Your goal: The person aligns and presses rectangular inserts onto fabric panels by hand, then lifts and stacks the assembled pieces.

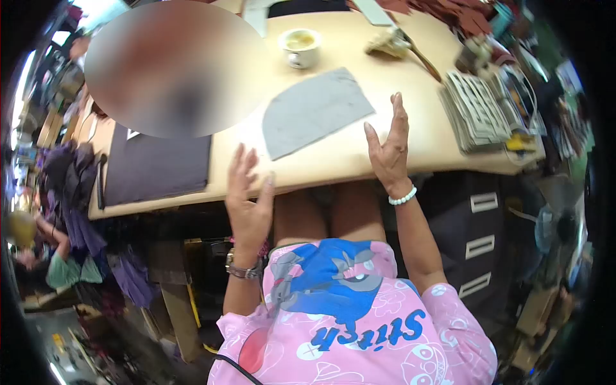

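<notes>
Both my hands are raised near the front edge of a pale table [308,168]. My left hand [249,196], with a watch at the wrist, has its fingers apart and holds nothing. My right hand [390,149], with a pale bead bracelet below it, is also open and empty, its thumb apart from the fingers. Between and beyond them a flat grey piece [317,112] with one curved side lies on the table. Neither hand appears to touch it. Behind the grey piece stands a white cup [299,50] with yellowish contents.
Dark flat sheets [157,168] lie at the table's left, beside a black tool [101,181]. A brush-like tool [420,56] and crumpled cloth [387,45] lie at the back right. Stacked pale pieces [476,110] sit on the right. A blurred area covers the upper left.
</notes>
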Tool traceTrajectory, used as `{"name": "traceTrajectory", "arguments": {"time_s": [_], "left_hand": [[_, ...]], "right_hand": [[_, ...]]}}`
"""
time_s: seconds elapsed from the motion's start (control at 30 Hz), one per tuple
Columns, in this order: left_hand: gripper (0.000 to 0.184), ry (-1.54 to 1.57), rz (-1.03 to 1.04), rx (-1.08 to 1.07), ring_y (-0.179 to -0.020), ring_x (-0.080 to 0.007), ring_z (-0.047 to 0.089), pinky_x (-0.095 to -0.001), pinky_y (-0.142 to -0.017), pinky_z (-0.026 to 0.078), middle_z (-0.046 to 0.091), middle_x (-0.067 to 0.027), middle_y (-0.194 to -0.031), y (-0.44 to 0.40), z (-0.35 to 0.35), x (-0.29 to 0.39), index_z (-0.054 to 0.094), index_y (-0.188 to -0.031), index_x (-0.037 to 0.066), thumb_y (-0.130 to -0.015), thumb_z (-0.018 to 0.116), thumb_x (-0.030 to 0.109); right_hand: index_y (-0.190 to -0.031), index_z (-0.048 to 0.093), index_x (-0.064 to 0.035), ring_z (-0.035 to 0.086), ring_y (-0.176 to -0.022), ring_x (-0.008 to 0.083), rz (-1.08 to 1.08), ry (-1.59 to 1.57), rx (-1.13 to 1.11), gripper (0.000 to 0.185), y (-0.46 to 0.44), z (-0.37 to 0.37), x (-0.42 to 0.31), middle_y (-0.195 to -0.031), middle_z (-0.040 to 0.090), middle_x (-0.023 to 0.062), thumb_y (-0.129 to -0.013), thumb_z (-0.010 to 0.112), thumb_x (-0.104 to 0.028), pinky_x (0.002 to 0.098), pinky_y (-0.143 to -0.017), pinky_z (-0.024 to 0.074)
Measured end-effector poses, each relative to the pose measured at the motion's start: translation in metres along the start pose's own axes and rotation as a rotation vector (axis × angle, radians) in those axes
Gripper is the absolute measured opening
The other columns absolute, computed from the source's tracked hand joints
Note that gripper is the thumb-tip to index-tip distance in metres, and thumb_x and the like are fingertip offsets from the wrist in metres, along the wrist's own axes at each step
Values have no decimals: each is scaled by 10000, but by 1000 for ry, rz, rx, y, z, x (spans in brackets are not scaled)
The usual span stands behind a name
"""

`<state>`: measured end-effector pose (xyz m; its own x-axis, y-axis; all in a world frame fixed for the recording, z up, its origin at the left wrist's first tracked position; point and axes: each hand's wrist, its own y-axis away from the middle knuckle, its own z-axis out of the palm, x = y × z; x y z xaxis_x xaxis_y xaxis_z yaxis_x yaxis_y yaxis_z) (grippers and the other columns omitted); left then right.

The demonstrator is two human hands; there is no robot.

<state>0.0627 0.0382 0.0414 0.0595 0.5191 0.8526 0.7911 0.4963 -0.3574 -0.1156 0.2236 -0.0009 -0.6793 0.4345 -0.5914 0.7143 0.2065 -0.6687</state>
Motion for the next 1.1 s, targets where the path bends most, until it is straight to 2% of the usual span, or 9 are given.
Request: {"name": "traceTrajectory", "arguments": {"time_s": [0.1,0.2,0.33,0.43,0.57,0.6,0.8,1.0,1.1], "left_hand": [[401,-443,106,236,-1164,-252,507,-361,-931,418,446,-145,-1356,-32,-56,-23,502,-1257,9,-863,570,37],[328,-556,138,325,-1109,-303,547,-364,-907,434,563,-179,-1210,-72,-90,-61,575,-1152,-23,-856,601,115],[425,-832,57,173,-1046,-366,562,-401,-893,444,603,-212,-1108,-112,-89,-115,628,-1033,-36,-823,639,333],[357,-909,59,103,-1009,-341,581,-391,-878,456,606,-208,-1100,-115,-79,-129,640,-1018,-26,-815,633,268],[231,-650,7,173,-878,-324,620,-381,-807,486,653,-184,-950,-118,-89,-132,666,-941,-16,-837,578,170],[211,-581,-13,211,-725,-264,639,-349,-720,495,664,-167,-863,-120,-93,-130,674,-939,-8,-846,573,153],[183,-69,-243,316,-586,-56,504,-229,-547,410,643,-49,-752,-128,-114,-139,658,-950,-46,-848,575,80],[196,-11,-227,428,-594,-52,477,-226,-544,398,582,-15,-672,-140,-125,-157,647,-948,-66,-847,604,97],[208,-64,-180,393,-620,-58,479,-228,-557,399,587,-15,-687,-149,-133,-173,648,-932,-70,-848,619,118]], "right_hand": [[-1421,193,4,273,-1304,400,45,160,-103,753,1,28,-8,-1389,330,237,-821,614,-168,495,-1078,175],[-1424,185,-3,231,-1325,402,135,102,-73,727,6,25,1,-1408,293,246,-839,588,-154,480,-1092,159],[-1412,219,9,254,-1314,404,184,109,-84,671,5,24,-4,-1404,301,246,-855,567,-128,449,-1091,202],[-1400,244,20,270,-1311,398,219,125,-94,637,3,22,-7,-1398,314,247,-863,557,-118,449,-1087,221],[-1396,257,22,276,-1318,375,273,119,-127,608,2,22,-11,-1401,323,234,-875,541,-113,425,-1091,221],[-1391,263,28,283,-1314,372,269,126,-137,595,0,22,-14,-1398,332,228,-878,533,-109,420,-1089,226],[-1378,277,43,302,-1303,363,216,153,-153,589,-1,23,-15,-1384,354,225,-868,537,-99,420,-1083,237],[-1370,299,36,324,-1288,360,168,205,-152,614,-1,26,-18,-1370,374,216,-837,575,-95,426,-1079,238],[-1318,375,34,363,-1263,357,4,173,-212,566,-17,43,-42,-1331,422,209,-811,599,-82,426,-1049,284]]}}
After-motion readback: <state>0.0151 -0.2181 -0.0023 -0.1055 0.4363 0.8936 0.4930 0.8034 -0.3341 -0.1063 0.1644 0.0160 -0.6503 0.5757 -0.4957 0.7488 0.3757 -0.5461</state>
